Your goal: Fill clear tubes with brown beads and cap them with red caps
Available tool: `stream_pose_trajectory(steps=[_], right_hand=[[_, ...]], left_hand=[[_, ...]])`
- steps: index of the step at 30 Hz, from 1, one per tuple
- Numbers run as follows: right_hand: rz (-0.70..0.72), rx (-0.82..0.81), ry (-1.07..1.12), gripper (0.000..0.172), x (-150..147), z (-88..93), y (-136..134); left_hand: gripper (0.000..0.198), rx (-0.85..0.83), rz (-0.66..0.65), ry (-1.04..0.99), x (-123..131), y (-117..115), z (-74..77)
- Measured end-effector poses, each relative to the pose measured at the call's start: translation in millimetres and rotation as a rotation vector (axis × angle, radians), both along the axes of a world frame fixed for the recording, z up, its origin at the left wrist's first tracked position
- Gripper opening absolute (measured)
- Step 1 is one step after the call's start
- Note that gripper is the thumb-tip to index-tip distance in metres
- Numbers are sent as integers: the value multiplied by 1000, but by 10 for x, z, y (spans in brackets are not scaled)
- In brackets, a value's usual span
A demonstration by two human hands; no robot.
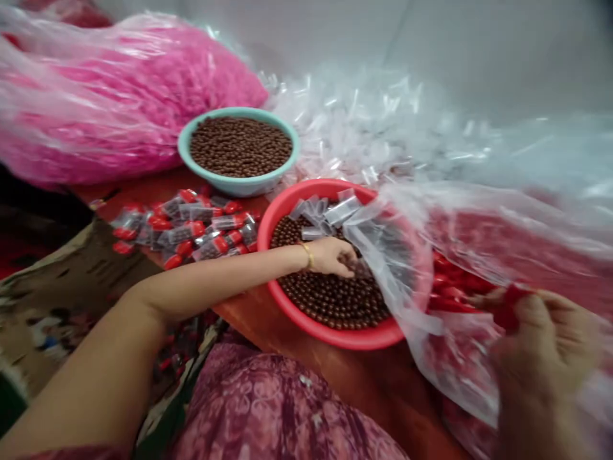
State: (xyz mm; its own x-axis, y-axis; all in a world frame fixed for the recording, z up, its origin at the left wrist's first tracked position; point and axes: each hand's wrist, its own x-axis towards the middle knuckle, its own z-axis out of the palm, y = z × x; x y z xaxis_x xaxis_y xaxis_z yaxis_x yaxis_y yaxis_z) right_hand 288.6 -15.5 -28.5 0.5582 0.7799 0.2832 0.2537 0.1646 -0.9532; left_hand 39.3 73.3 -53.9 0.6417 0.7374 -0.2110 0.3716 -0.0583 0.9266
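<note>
My left hand (332, 257) reaches into a red bowl (306, 319) full of small brown balls (330, 297), with its fingers curled down among them. Whether the fingers hold anything is hidden. Several clear little tubes (325, 214) lie at the far side of that bowl. My right hand (541, 358) is blurred at the lower right, fingers pinched on a small red cap (507, 310) at the mouth of a clear plastic bag of red caps (479, 268).
A teal bowl (239, 182) of brown balls stands behind. Left of the red bowl lies a pile of filled tubes with red caps (186, 227). A big bag of pink pieces (119, 96) and a heap of clear tubes (383, 134) fill the back.
</note>
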Motion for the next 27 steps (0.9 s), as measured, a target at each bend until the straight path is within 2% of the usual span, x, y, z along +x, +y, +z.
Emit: stream_pose_trajectory(steps=[1,3,6,8,10,11,13,16,19,21,27], right_hand=[[31,38,67,33,-39,31,-22],[153,13,203,34,-178,66,-48],[378,-130,269,34,-430,52,-94],[626,-257,113,29,-572,1,-91],[825,-351,-166,24,-671,-70,-18],[844,-367,-314,23,-702,-107,43],[731,-336,-541,23,-732,-171,186],[549,-262,-653,26,-745,-218,342],[580,-227,-544,27,-790,-215,361],[617,-208,-455,28,-832,-204,334],[622,-225,-167,30,-876,-199,302]], left_hand=[[14,-111,43,-101,-32,-23,-7],[19,-305,95,-288,-106,-89,11],[33,-513,136,-463,-206,-189,78],[42,-568,155,-495,-247,-233,115],[42,-556,168,-480,-265,-255,131],[39,-527,177,-464,-266,-258,134],[32,-420,213,-426,-259,-252,136],[26,-290,237,-395,-249,-222,152],[28,-363,154,-436,-262,-198,185],[30,-354,124,-465,-279,-197,210],[23,5,125,-467,-296,-221,261]])
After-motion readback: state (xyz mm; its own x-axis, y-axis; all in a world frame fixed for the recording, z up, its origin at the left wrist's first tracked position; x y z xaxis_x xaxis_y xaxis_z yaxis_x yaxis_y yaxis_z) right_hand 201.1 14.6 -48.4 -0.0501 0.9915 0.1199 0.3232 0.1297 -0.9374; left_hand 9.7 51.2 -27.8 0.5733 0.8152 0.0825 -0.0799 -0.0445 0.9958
